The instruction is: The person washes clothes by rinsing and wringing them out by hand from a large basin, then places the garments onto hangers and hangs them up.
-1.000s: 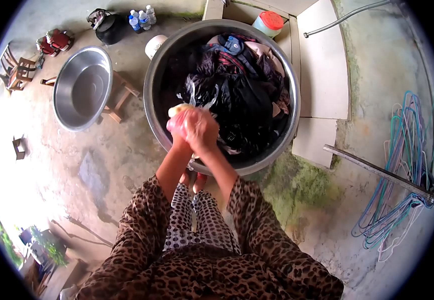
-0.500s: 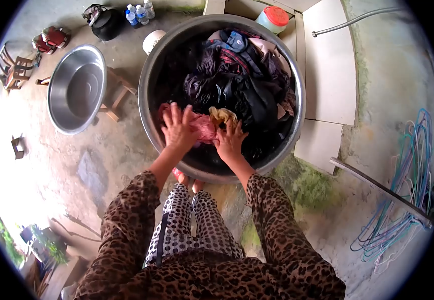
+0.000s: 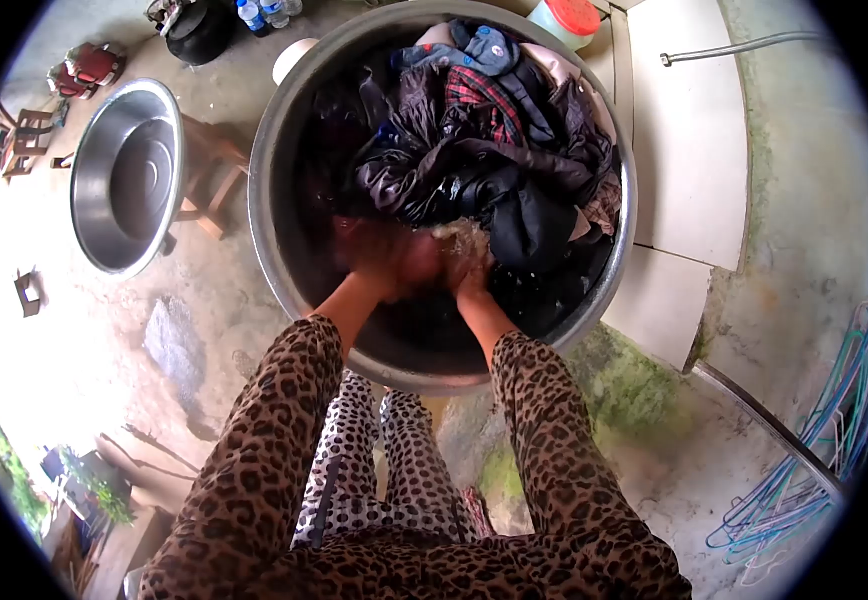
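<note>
A large metal basin (image 3: pixel 266 190) holds dark water and a heap of wet clothes. Both my hands are down in its near part, at the water. My left hand (image 3: pixel 382 268) is smeared by motion over a pink cloth (image 3: pixel 417 256). Beside it, my right hand (image 3: pixel 469 266) is at the right end of that cloth, by a yellowish cloth (image 3: pixel 464 236); its fingers are blurred and partly hidden. Dark garments (image 3: pixel 444 180) pile up beyond my hands, with a red plaid piece (image 3: pixel 479 98) and a blue-grey garment (image 3: pixel 479 50) on top.
A smaller metal basin (image 3: pixel 88 190) rests on a wooden stool (image 3: pixel 216 190) to the left. Behind the big basin stands a red-lidded tub (image 3: pixel 566 22). A hose (image 3: pixel 734 46) and pale slabs (image 3: pixel 689 140) are on the right, with a metal bar (image 3: pixel 769 425) and hangers (image 3: pixel 804 480) lower down.
My hands have gone from lying spread on the pink cloth to pressing lower at the water, closer together, my left hand moving right. The view has shifted, and the basin appears larger.
</note>
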`<action>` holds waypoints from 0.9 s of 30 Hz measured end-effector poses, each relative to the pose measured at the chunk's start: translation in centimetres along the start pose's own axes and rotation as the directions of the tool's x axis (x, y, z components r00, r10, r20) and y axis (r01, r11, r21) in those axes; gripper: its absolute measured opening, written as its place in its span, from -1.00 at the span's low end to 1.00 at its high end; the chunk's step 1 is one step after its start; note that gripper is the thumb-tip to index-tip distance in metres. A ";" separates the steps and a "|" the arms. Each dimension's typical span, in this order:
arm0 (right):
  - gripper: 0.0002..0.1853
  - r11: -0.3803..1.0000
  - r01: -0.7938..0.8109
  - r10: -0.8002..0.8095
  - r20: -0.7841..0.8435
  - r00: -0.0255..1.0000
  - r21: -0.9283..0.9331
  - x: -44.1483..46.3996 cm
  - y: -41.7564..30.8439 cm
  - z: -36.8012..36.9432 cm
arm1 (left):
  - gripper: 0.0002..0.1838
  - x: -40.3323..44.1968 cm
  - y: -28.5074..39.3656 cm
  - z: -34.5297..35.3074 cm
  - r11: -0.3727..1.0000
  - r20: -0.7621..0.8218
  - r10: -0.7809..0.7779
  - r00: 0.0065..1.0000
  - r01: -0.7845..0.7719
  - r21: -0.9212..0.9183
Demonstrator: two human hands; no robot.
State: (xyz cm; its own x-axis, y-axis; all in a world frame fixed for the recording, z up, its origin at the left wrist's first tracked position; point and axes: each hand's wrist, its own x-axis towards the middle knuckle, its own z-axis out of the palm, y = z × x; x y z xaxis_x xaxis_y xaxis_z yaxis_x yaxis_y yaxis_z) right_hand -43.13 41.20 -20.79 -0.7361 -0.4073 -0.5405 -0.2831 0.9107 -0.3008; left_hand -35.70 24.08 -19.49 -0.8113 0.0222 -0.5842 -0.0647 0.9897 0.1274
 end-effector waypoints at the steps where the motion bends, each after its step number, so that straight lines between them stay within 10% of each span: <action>1: -0.54 0.988 0.151 -0.144 -0.215 0.966 0.017 0.3 2.3 3.3 | 0.13 0.0 -0.2 -1.3 1.000 0.005 0.008 1.000 -0.008 0.009; 3: -0.58 0.766 0.156 -0.420 -0.303 0.855 -0.624 -1.8 1.6 0.9 | 0.02 -1.1 -2.0 -4.8 0.987 -0.033 0.116 0.993 -0.119 -0.105; 5: -0.62 0.956 0.267 -0.191 -0.430 0.882 0.122 -2.1 2.8 -0.5 | -0.15 -1.6 -2.7 -6.5 0.983 -0.066 0.100 0.993 -0.108 -0.147; 8: -0.79 0.834 0.448 -0.315 -0.387 0.867 0.324 0.5 6.8 -2.2 | -0.46 -2.4 -3.7 -6.8 1.000 -0.082 -0.016 0.997 0.017 0.004; 9: -0.86 0.829 0.149 -0.103 -0.115 0.988 0.539 -0.3 5.4 -6.1 | -0.55 -2.9 -5.0 -6.6 0.991 -0.078 0.015 0.997 -0.005 0.131; 11: -0.97 0.711 0.131 0.034 -0.219 0.975 0.691 -0.6 4.5 -9.3 | -0.69 -4.4 -4.8 -8.7 0.991 -0.078 0.004 0.997 0.006 0.135; 15: -0.93 0.529 0.124 0.163 -0.244 0.956 0.840 -4.3 3.2 -15.6 | -0.80 -9.9 -3.4 -18.0 0.961 -0.287 0.028 0.958 -0.105 -0.255; 18: -0.95 0.667 0.215 0.089 -0.363 0.928 0.713 -9.1 1.4 -19.7 | -0.80 -12.1 -3.2 -20.5 0.883 -0.672 0.242 0.700 -0.446 -0.147; 20: -0.94 0.832 0.276 0.013 -0.514 0.857 0.481 -12.9 -0.3 -22.4 | -0.86 -14.3 -2.2 -23.5 0.709 -0.567 0.109 0.817 -0.464 -0.532; 21: -0.96 0.732 0.312 0.026 -0.483 0.875 0.606 -13.7 0.2 -22.6 | -0.88 -15.3 -1.7 -24.7 0.575 -0.487 0.066 0.871 -0.432 -0.695; 23: -0.95 0.111 0.270 0.013 -0.273 0.962 0.956 -16.4 -0.7 -25.5 | -0.92 -16.9 -0.8 -26.4 0.406 -0.480 0.001 0.877 -0.439 -0.802; 27: -0.89 0.223 0.376 0.052 -0.396 0.917 0.899 -18.5 -1.2 -27.3 | -0.90 -18.0 -0.3 -28.2 0.336 -0.508 -0.021 0.861 -0.472 -0.815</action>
State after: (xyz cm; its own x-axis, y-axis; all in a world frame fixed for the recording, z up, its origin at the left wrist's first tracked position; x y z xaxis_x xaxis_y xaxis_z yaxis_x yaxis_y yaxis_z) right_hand -45.93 49.55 10.99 -0.9329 -0.2993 -0.2002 0.2132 -0.0112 -0.9769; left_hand -37.47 19.43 13.65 -0.9924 -0.0731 -0.0987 -0.1119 0.2075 0.9718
